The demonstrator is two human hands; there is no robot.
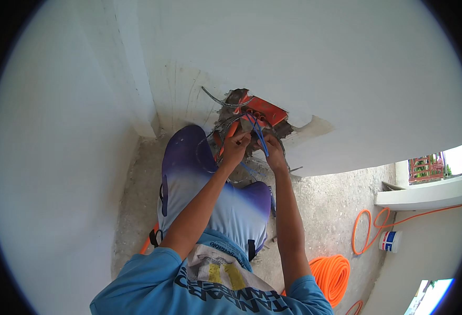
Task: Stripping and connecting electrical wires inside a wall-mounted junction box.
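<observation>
Blue wires point(260, 137) at the orange wall box point(261, 109), low in the white wall point(346, 63) near the floor corner, set in a ragged hole of broken plaster. Left hand point(234, 148) clenched around an orange conduit point(225, 140) and wire just below the box; right hand point(275, 154) pinching the blue wires, fingers closed on them. Grey wires point(218, 100) curling out of the hole's upper left, arching over the box and partly across the hands. Crouched knees in purple-and-white shorts point(215, 194) pressed close under the hole, covering the wall's foot.

Inside of the box hard to make out; wire ends lost behind the fingers. Coil of orange conduit point(329, 275) on the floor at lower right, partly cut off behind the right arm; a looser orange loop point(370, 228) beyond it, beside a small white-and-blue container point(390, 241).

Bare, rough concrete floor point(325, 199), dusty. White walls meeting in a corner at left; a low sill point(425, 195) and bright opening at right.
</observation>
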